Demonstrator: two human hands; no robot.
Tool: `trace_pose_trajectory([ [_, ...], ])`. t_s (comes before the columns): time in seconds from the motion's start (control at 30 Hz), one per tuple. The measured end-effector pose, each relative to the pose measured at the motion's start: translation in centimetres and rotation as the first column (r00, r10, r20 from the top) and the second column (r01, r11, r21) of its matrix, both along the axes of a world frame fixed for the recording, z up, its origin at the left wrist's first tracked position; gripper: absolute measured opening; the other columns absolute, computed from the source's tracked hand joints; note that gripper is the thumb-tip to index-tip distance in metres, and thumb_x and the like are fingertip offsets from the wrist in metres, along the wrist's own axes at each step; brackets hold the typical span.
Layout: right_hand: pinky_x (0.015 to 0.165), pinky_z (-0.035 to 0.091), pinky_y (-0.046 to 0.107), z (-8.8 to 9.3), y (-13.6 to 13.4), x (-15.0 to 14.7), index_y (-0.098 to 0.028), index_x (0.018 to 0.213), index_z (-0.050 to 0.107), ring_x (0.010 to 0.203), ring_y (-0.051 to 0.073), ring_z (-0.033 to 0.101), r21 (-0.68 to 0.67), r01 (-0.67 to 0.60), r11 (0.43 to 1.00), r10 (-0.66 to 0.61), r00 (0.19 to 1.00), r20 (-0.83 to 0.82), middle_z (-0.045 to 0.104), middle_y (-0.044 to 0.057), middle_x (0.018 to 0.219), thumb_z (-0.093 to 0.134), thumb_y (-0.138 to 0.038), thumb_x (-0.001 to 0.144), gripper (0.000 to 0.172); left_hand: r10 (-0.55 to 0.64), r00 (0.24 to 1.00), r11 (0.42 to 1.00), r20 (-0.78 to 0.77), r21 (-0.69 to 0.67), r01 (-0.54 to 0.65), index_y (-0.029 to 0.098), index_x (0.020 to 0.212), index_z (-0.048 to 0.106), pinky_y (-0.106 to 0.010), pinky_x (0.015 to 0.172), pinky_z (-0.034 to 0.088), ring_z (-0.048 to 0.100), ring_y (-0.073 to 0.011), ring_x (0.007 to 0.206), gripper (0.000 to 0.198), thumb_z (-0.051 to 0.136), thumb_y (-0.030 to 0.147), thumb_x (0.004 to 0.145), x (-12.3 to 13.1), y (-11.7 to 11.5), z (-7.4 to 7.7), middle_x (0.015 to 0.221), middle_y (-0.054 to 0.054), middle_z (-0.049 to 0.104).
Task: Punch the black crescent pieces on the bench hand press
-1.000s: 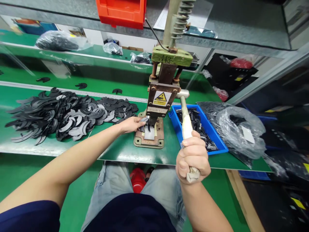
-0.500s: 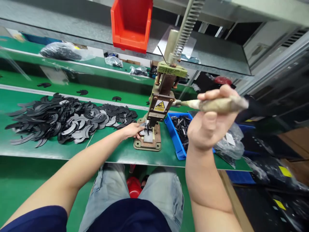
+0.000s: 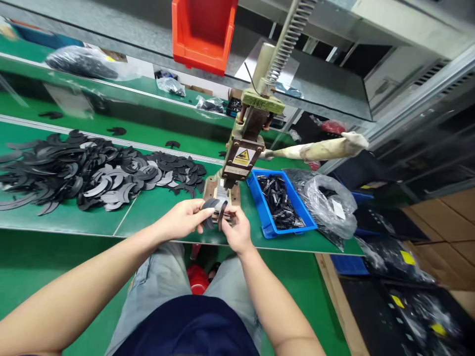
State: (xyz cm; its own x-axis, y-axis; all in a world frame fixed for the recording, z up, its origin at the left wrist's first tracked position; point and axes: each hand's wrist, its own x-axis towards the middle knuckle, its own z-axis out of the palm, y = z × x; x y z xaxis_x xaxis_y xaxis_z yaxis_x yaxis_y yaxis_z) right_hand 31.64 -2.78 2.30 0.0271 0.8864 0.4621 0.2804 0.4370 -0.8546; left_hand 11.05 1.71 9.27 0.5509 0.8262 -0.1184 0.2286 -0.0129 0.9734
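Note:
In front of the hand press [image 3: 241,158], my left hand [image 3: 187,217] is closed on a dark curved plastic piece [image 3: 210,203]. Close to its right, my right hand [image 3: 237,230] pinches another thin curved black piece [image 3: 222,213], held on edge. Both hands are over the front of the press base [image 3: 211,188], which they partly cover. The press lever [image 3: 322,150], wrapped in pale material, sticks out to the right with no hand on it. A big heap of dark curved pieces [image 3: 92,173] lies on the bench to the left.
A blue tray [image 3: 272,230] of small black parts stands right of the press. Beyond it lies a clear plastic bag [image 3: 326,207]. An orange bin [image 3: 202,64] hangs above, near the press's spring column [image 3: 293,42]. Several single dark pieces rest along the back strip.
My right hand has let go of the lever and come down to the front of the press. My left hand has drawn back from the die with the curved piece.

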Motion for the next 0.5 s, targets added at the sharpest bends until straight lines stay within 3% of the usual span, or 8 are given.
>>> trace_pose_trajectory([
  [0.13, 0.085, 0.061, 0.033, -0.5, -0.3, -0.2, -0.022, 0.1, 0.067, 0.087, 0.017, 0.071, -0.024, 0.001, 1.0, -0.002, 0.999, -0.034, 0.073, 0.004, 0.093, 0.066, -0.044, 0.098, 0.022, -0.028, 1.0, 0.999, 0.0, -0.035, 0.028, 0.02, 0.083, 0.06, -0.023, 0.047, 0.037, 0.06, -0.0133, 0.051, 0.046, 0.067, 0.064, 0.092, 0.5, -0.9, 0.0, 0.064, 0.004, 0.062],
  [0.3, 0.078, 0.058, 0.03, -0.7, -1.2, -0.5, -0.023, 0.101, 0.062, 0.083, 0.016, 0.07, -0.013, 0.027, 1.0, -0.027, 0.999, -0.024, 0.072, 0.004, 0.095, 0.06, -0.041, 0.102, 0.019, -0.071, 0.995, 0.987, 0.068, -0.142, 0.08, 0.02, 0.083, 0.059, -0.023, 0.046, 0.039, 0.058, -0.0133, 0.047, 0.052, 0.067, 0.071, 0.09, 1.0, -0.8, -1.0, 0.058, 0.003, 0.061],
  [0.4, 0.078, 0.058, 0.03, -0.1, -1.4, -0.3, -0.023, 0.104, 0.063, 0.082, 0.016, 0.07, 0.01, 0.029, 1.0, -0.03, 0.999, 0.038, 0.074, 0.004, 0.096, 0.058, -0.038, 0.103, 0.016, -0.085, 0.993, 0.975, 0.079, -0.199, 0.1, 0.02, 0.082, 0.058, -0.022, 0.047, 0.041, 0.058, -0.0133, 0.047, 0.056, 0.07, 0.074, 0.086, 1.1, -0.4, -1.3, 0.057, 0.002, 0.061],
  [0.5, 0.083, 0.059, 0.032, 0.9, -1.4, 0.7, -0.023, 0.109, 0.066, 0.087, 0.017, 0.072, 0.057, 0.023, 0.998, -0.031, 0.989, 0.142, 0.076, 0.006, 0.1, 0.063, -0.036, 0.1, 0.016, -0.079, 0.997, 0.983, 0.027, -0.167, 0.082, 0.02, 0.082, 0.058, -0.023, 0.048, 0.04, 0.059, -0.014, 0.049, 0.056, 0.071, 0.075, 0.085, 0.7, 0.1, -1.3, 0.056, 0.002, 0.061],
])
